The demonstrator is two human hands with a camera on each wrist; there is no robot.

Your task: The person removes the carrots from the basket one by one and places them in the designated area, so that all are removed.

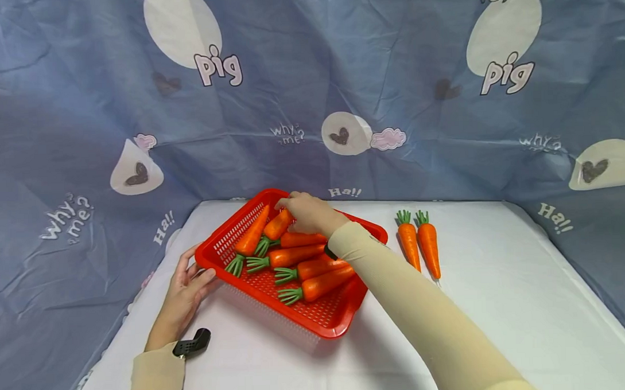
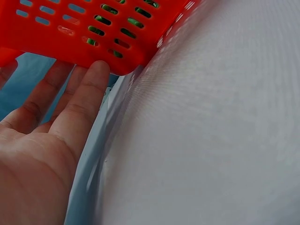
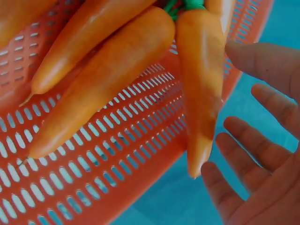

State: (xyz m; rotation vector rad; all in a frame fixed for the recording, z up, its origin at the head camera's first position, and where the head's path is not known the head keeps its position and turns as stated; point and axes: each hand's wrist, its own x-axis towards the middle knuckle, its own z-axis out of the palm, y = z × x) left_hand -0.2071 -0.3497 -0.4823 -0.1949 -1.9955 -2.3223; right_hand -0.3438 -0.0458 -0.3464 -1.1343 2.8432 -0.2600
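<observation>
A red plastic basket [image 1: 275, 297] with slotted walls sits on the white tabletop, angled toward me. Several orange carrots [image 1: 296, 254] with green tops lie in it. My left hand [image 1: 184, 294] is at the basket's left corner, thumb by the rim. In the left wrist view its fingers [image 2: 77, 110] reach out straight against the lower edge. Over the basket's far side is my right hand [image 1: 310, 212], next to a carrot [image 1: 278, 224]. The right wrist view has the fingers [image 3: 241, 140] spread alongside that carrot [image 3: 199, 79], fingertips close to its side.
Two more carrots [image 1: 429, 249] lie side by side on the white tabletop [image 1: 502, 303], right of the basket. A blue-grey printed cloth [image 1: 298, 86] hangs behind the table and along its sides. My right forearm crosses over the basket's right end.
</observation>
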